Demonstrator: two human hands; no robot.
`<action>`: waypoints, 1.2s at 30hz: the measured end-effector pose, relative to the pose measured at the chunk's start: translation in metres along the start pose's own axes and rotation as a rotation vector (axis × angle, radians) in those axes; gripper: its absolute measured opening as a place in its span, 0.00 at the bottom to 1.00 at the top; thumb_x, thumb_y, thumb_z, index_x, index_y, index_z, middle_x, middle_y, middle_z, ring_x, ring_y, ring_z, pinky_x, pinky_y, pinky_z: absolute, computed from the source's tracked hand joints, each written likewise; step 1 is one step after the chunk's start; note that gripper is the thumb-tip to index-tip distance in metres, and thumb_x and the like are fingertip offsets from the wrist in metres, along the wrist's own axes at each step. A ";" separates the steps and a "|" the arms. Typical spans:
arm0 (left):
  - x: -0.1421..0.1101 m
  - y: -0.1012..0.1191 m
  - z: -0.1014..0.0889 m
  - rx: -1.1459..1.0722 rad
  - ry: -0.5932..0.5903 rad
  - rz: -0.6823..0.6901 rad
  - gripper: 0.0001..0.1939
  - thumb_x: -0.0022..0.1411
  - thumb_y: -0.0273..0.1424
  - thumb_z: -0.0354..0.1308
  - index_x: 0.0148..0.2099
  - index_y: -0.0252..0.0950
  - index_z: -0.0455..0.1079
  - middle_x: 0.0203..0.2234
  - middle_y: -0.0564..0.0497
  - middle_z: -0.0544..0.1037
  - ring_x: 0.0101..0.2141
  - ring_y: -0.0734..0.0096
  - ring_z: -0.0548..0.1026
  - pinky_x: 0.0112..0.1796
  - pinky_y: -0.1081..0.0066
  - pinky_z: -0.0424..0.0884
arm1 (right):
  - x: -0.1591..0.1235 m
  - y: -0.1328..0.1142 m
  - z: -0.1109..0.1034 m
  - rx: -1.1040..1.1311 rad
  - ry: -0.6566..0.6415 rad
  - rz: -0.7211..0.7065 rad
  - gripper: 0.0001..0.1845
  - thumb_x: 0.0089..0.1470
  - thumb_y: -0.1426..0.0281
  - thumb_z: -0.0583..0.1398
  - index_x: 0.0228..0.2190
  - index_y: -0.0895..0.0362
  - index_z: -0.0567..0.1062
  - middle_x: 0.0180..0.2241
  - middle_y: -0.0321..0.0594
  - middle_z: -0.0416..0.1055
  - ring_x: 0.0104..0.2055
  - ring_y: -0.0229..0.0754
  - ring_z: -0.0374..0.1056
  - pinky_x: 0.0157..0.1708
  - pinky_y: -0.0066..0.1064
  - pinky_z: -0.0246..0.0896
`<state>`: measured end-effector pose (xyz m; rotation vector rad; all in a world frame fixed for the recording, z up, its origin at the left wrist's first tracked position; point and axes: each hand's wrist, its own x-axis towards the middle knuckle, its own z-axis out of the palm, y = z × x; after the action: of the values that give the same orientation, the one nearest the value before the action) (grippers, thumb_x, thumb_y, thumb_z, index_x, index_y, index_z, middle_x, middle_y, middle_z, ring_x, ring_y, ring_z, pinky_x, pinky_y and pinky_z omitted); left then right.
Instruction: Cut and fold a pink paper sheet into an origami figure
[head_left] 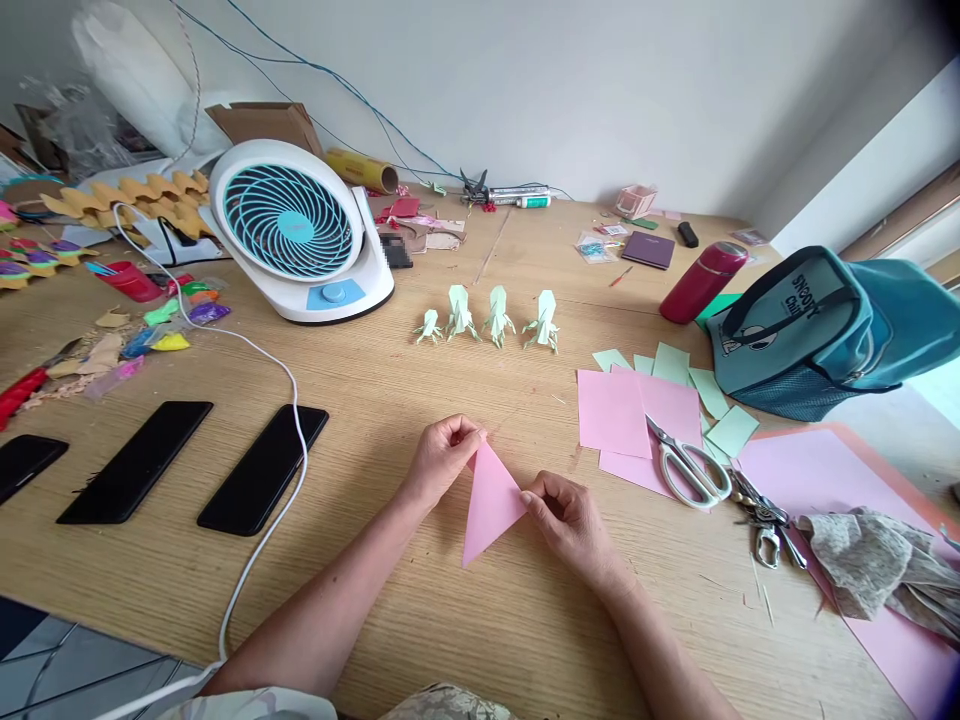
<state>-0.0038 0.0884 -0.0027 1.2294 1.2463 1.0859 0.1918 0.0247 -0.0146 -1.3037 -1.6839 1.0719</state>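
A sheet of pink paper (491, 503), folded into a triangle, is held up between both hands just over the wooden table. At its top corner, my left hand (448, 455) pinches it between thumb and fingers. My right hand (568, 515) grips the right corner the same way, fingers curled. The third corner points down toward me, free. Beyond the hands stand several pale green folded paper figures (499, 315) in a row. To the right lie square pink sheets (611, 412) and smaller green pieces (733, 431), with white-handled scissors (686, 465) on top.
A white fan (296, 235) stands at the back left, near dark phones (262, 470) crossed by a white cable (259, 550). On the right are a red flask (703, 282), a teal bag (817, 330), keys (766, 520) and a grey cloth (870, 560).
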 end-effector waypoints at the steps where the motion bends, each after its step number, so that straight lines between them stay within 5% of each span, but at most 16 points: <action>1: 0.001 0.000 -0.001 -0.014 0.012 -0.003 0.15 0.55 0.37 0.61 0.23 0.36 0.63 0.18 0.57 0.66 0.22 0.76 0.64 0.26 0.75 0.61 | 0.000 0.000 0.000 -0.002 -0.004 0.001 0.20 0.61 0.60 0.57 0.21 0.56 0.65 0.20 0.33 0.60 0.23 0.36 0.54 0.23 0.28 0.49; 10: 0.008 0.004 -0.011 -0.147 0.025 -0.024 0.17 0.53 0.39 0.63 0.22 0.35 0.62 0.17 0.59 0.64 0.22 0.78 0.61 0.27 0.76 0.59 | 0.001 0.000 -0.003 0.145 0.091 0.023 0.20 0.62 0.54 0.55 0.25 0.55 0.65 0.20 0.31 0.57 0.22 0.36 0.52 0.22 0.28 0.49; 14: 0.005 0.003 -0.006 -0.201 -0.042 -0.026 0.17 0.54 0.40 0.65 0.24 0.35 0.64 0.18 0.58 0.65 0.23 0.78 0.62 0.29 0.76 0.60 | 0.001 -0.004 -0.002 0.178 0.051 0.012 0.17 0.61 0.54 0.57 0.35 0.56 0.72 0.28 0.36 0.67 0.29 0.39 0.62 0.28 0.29 0.58; 22: -0.003 0.006 0.000 -0.382 -0.231 -0.146 0.22 0.51 0.47 0.68 0.33 0.35 0.68 0.29 0.53 0.74 0.28 0.75 0.69 0.32 0.74 0.66 | -0.002 0.000 0.009 0.077 0.138 -0.040 0.16 0.61 0.61 0.59 0.24 0.55 0.69 0.23 0.34 0.64 0.26 0.37 0.59 0.26 0.29 0.54; 27: -0.009 0.000 0.009 -0.475 -0.312 -0.285 0.20 0.44 0.39 0.75 0.32 0.33 0.71 0.26 0.53 0.74 0.27 0.74 0.70 0.32 0.73 0.66 | -0.003 -0.006 0.006 0.043 0.230 -0.099 0.15 0.60 0.62 0.60 0.24 0.55 0.69 0.23 0.33 0.62 0.26 0.37 0.58 0.27 0.30 0.55; 32: -0.012 -0.004 0.013 -0.516 -0.275 -0.315 0.19 0.46 0.39 0.73 0.34 0.34 0.73 0.25 0.54 0.74 0.28 0.74 0.71 0.33 0.73 0.66 | -0.004 -0.009 0.005 0.116 0.155 -0.109 0.10 0.56 0.61 0.64 0.33 0.54 0.74 0.28 0.36 0.67 0.29 0.38 0.62 0.30 0.30 0.59; 36: -0.014 -0.003 0.015 -0.532 -0.251 -0.329 0.18 0.46 0.38 0.74 0.32 0.32 0.72 0.24 0.54 0.74 0.26 0.76 0.69 0.31 0.74 0.64 | -0.003 -0.008 0.006 0.083 0.101 -0.104 0.12 0.58 0.60 0.63 0.28 0.55 0.72 0.27 0.36 0.65 0.29 0.39 0.61 0.29 0.31 0.56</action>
<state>0.0104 0.0738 -0.0059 0.6987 0.8519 0.9069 0.1844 0.0196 -0.0100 -1.1849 -1.5971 0.9884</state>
